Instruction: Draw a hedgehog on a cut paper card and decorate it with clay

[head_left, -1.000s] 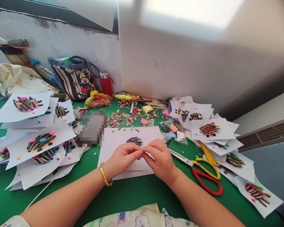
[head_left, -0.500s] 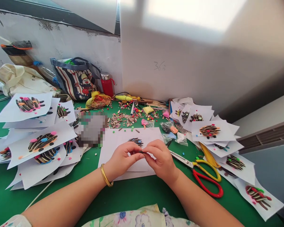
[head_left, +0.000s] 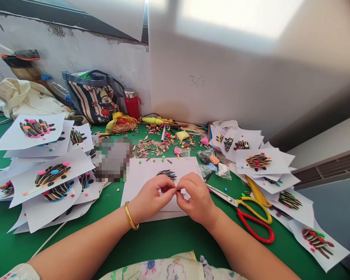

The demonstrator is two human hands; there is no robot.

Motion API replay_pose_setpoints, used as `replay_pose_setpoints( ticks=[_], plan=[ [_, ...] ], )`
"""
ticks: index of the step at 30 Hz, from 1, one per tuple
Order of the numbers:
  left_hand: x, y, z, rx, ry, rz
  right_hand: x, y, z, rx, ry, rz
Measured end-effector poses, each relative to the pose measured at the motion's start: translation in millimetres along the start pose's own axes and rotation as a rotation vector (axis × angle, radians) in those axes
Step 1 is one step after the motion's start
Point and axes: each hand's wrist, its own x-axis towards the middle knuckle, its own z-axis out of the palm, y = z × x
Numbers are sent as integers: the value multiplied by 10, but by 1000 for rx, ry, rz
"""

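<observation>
Over a white sheet of paper my left hand and my right hand meet fingertip to fingertip. Both are closed in a pinch. A tiny dark bit shows between the right thumb and forefinger, too small to name. What the left fingertips hold, if anything, cannot be made out. Just beyond the hands, a cluster of dark striped seeds on blue lies on the paper, partly covered by the left hand. A gold bangle circles my left wrist.
Scissors with yellow and red handles lie at the right. Papers with seed figures are piled left and right. Loose seeds, clay packets, a red flask and a striped bag are behind.
My fingertips have shifted slightly and the right fingers have curled more. The dark bit now shows at the right fingertips, and the thumbs are a little lower.
</observation>
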Motion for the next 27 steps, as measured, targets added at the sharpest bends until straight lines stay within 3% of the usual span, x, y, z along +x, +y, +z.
replay_pose_setpoints(
  ticks=[8,15,21,27],
  plan=[
    [-31,-26,20,223,53,178,-14,-7,11,-19,-40,41],
    [-14,-30,-7,36,62,129,-1,-14,-29,109,-48,72],
    [-11,-40,15,30,64,57,3,2,-4,71,-28,59],
    [-33,88,-49,203,77,179,-6,0,5,106,2,112]
  ],
)
